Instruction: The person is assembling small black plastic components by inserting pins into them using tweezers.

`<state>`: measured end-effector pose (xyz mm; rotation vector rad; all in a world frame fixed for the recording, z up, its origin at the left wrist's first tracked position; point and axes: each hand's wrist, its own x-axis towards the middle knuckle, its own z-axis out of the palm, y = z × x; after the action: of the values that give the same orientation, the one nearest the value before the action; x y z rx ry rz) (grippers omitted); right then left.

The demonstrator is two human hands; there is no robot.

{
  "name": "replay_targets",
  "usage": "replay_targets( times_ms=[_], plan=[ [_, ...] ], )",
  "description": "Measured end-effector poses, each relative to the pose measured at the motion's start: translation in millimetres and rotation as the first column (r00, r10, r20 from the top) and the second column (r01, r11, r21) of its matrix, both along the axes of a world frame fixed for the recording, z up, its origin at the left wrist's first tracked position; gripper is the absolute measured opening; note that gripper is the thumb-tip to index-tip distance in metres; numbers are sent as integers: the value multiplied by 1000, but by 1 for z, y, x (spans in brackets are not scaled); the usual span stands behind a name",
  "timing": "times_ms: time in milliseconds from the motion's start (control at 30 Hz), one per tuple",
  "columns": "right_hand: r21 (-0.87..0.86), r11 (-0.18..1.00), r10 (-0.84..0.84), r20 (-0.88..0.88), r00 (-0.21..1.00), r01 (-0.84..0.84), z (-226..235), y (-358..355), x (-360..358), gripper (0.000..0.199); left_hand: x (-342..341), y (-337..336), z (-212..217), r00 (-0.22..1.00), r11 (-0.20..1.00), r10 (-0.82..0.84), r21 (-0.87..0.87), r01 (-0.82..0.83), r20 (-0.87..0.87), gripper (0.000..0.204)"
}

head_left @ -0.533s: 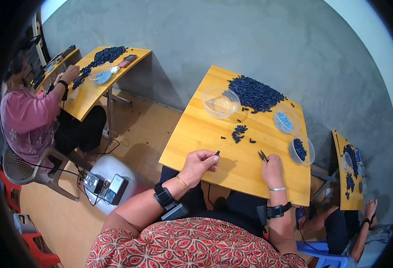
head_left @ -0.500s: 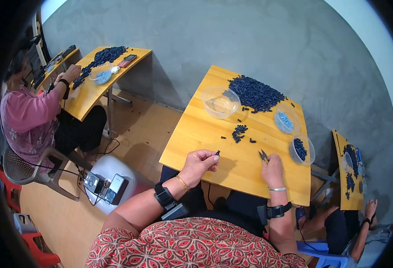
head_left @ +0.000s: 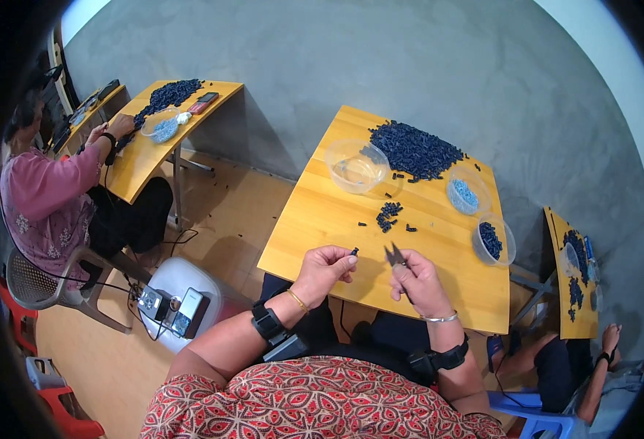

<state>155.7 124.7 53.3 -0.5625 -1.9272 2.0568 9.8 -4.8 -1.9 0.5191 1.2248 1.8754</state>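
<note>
Left hand point(head_left: 327, 268) is seen in the head view raised just above the near edge of the yellow wooden surface point(head_left: 322, 219), fingertips pinched together on one small dark blue plastic piece point(head_left: 354, 252). Right hand point(head_left: 418, 284) is closed round a pair of small thread snips point(head_left: 394, 254), the blades poking up past the knuckles and pointed toward the piece, with a narrow gap left between the two.

For a clean trim, the piece is best kept pinched low so the part to be cut stands clear of the fingertips, and the blades are best brought in square, close to the body of the piece, not at a slant. Wrists could be rested on the surface edge for steadiness; that is a judgement, since the contact there is hidden.

Farther up the surface, a small scatter of dark pieces point(head_left: 388, 216) is lying within easy reach, and a big heap of dark blue pieces point(head_left: 415, 150) is piled at the far edge. A clear empty-looking bowl point(head_left: 356, 165) is set beside the heap, a tub of light blue bits point(head_left: 467, 193) to its right, and a tub of dark pieces point(head_left: 493, 240) nearer the right edge.

At the left, another person in a pink top point(head_left: 44, 205) is seated at a separate yellow surface point(head_left: 146, 146).
</note>
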Motion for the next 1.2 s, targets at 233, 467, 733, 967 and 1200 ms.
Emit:
replay_targets(
  times_ms=[233, 467, 733, 967, 1200],
  plan=[
    [675, 737, -2, -21, 1000, 16, 15, -27, -13, 24, 3, 0, 4, 998, 1000, 16, 12, -15, -62, 9],
    [793, 609, 53, -68, 996, 22, 10, -25, -17, 27, 4, 0, 4, 996, 1000, -3, 20, 4, -85, 9],
    [799, 601, 62, -57, 996, 8, 9, -25, -17, 30, 3, -1, 4, 995, 1000, -25, 0, 25, -100, 11],
    [824, 566, 81, -17, 997, -32, 9, -24, -16, 30, 4, -1, 6, 993, 999, -29, -25, 26, -111, 10],
    [879, 474, 31, 45, 999, -54, 12, -28, -15, 31, 5, 0, 1, 858, 993, 57, -59, -101, -511, 9]
  ],
)
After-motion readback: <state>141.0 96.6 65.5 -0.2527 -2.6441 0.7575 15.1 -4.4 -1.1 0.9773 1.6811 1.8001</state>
